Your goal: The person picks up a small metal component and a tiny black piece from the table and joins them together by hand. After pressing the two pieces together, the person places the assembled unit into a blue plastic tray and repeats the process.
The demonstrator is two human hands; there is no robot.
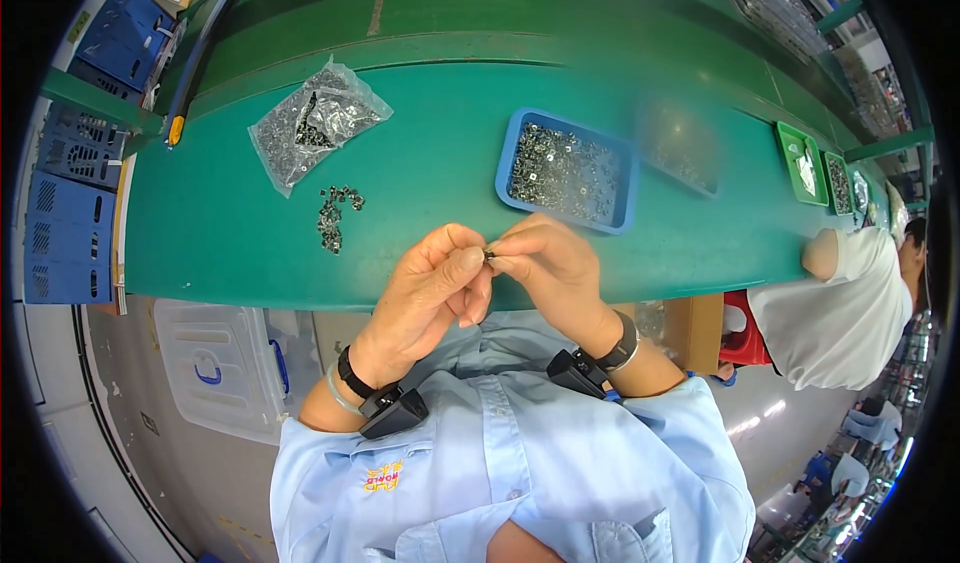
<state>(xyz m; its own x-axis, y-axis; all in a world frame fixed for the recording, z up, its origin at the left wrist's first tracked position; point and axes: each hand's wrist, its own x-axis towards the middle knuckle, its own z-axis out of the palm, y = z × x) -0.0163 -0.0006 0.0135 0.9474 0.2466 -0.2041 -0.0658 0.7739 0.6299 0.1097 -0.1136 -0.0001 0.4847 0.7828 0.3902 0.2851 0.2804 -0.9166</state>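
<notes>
Just past the table's near edge, my left hand (437,281) and my right hand (553,266) meet at their fingertips. Thumbs and forefingers of both pinch one small dark metal part (488,256), mostly covered by the fingers. Right beyond my right hand stands a blue tray (508,178) with many small silvery metal parts (560,173) in it. A loose cluster of small dark and silvery parts (331,225) lies on the green tabletop (440,143), left of my left hand. Farther back on the left is a clear plastic bag (290,143) full of similar pieces.
Blue crates (68,238) stack at the far left. Two green trays (803,163) sit at the right, near a person in a white top (835,313). Below the table edge are a clear lidded bin (215,363) and a cardboard box (693,331). A blur covers part of the view behind the blue tray.
</notes>
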